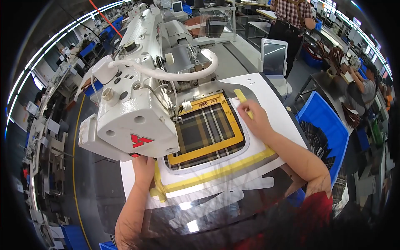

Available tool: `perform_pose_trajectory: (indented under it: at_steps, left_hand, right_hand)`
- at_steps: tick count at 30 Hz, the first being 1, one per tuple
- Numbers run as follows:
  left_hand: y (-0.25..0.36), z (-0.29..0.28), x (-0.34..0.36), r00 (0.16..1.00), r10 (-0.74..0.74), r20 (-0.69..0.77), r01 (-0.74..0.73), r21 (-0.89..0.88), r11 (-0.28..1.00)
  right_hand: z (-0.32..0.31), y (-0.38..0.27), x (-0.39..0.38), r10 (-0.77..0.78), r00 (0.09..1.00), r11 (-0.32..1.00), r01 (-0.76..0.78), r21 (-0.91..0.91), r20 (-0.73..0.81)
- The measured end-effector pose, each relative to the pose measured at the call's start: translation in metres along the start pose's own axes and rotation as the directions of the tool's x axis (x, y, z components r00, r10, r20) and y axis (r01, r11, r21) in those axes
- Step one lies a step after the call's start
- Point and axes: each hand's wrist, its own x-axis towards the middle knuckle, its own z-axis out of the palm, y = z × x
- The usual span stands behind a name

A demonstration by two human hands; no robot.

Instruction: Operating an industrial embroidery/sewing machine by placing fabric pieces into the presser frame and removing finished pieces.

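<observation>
Plaid fabric (196, 131) in dark, olive and white lies under a yellow rectangular frame (238, 125) on a white sheet (258, 137). A large white sewing machine (137, 108) stands over the frame's left side. At the right of the frame my right hand (256, 120) is closed, its fingertips pinched beside a yellow tape strip (240, 96); what they hold, if anything, I cannot make out. My left hand (143, 170) reaches under the machine head near its lower front corner, and the head hides its fingers.
Yellow tape (216, 173) edges the sheet's near side. A blue bin (329, 118) with plaid pieces stands at the right, below a small screen (274, 58). One person (291, 16) stands at the far right; another (364, 85) sits beyond the bin. A white hose (179, 76) arches over the machine.
</observation>
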Motion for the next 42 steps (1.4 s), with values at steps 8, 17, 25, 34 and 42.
perform_pose_trajectory:
  at_steps: [8, 17, 25, 34, 42]
  left_hand:
    - [0.073, 0.017, -0.071, 0.698, 0.652, 0.295, -0.712, 0.192, 0.676]
    - [0.066, 0.016, -0.07, 0.689, 0.654, 0.312, -0.715, 0.144, 0.684]
    - [0.067, 0.014, -0.068, 0.693, 0.641, 0.331, -0.711, 0.167, 0.683]
    - [0.065, 0.012, -0.071, 0.695, 0.619, 0.366, -0.709, 0.206, 0.674]
    - [0.109, 0.039, -0.087, 0.511, 0.745, 0.429, -0.786, -0.117, 0.606]
  right_hand:
    - [-0.03, -0.041, -0.081, -0.398, 0.826, 0.813, 0.519, -0.265, 0.399]
    - [-0.029, -0.042, -0.082, -0.375, 0.809, 0.783, 0.538, -0.313, 0.452]
    - [-0.026, -0.043, -0.083, -0.411, 0.807, 0.732, 0.57, -0.374, 0.424]
    - [-0.024, -0.045, -0.085, -0.438, 0.793, 0.719, 0.592, -0.364, 0.423]
    - [-0.028, -0.026, -0.071, -0.369, 0.872, 0.851, 0.456, -0.261, 0.321]
